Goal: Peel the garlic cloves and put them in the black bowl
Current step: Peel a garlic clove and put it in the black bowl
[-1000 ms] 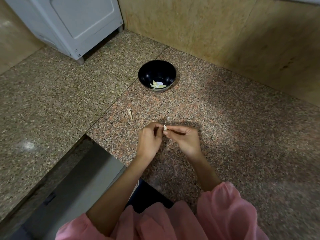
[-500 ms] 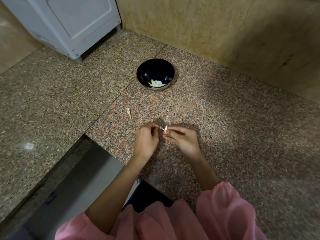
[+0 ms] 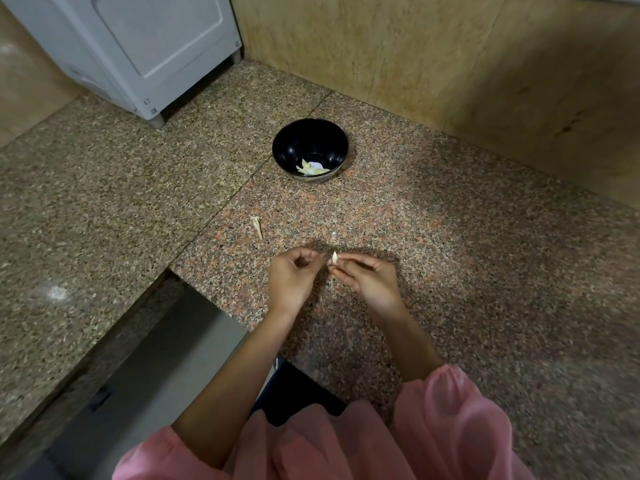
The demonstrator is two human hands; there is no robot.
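Since the earlier frames, the two hands have been drawn slightly apart, the left one pulled away from the clove, while the bowl and scraps lie as before.

At the far left, a white appliance (image 3: 138, 53) is seen standing on short feet on the speckled granite tabletop (image 3: 104, 209); no brand or writing can be read on it. Below the tabletop's cut-out edge, a grey metal surface (image 3: 166, 355) is visible. A seam is seen running across the granite from the wall toward that cut-out. A scrap of dry garlic skin (image 3: 256, 226) lies just right of the seam.

The left hand (image 3: 291, 282) is curled with fingertips pinched narrowly; whether peel is held cannot be told. The black bowl (image 3: 287, 150) stands well beyond the hands, with peeled garlic pieces (image 3: 311, 168) in its bottom. A small skin fragment (image 3: 334, 235) lies near the hands. The garlic clove (image 3: 334, 258) is pinched in the fingertips of the right hand (image 3: 367, 282). Tan stone wall panels (image 3: 450, 64) close the corner at the right. Pink sleeves (image 3: 450, 427) fill the foreground.
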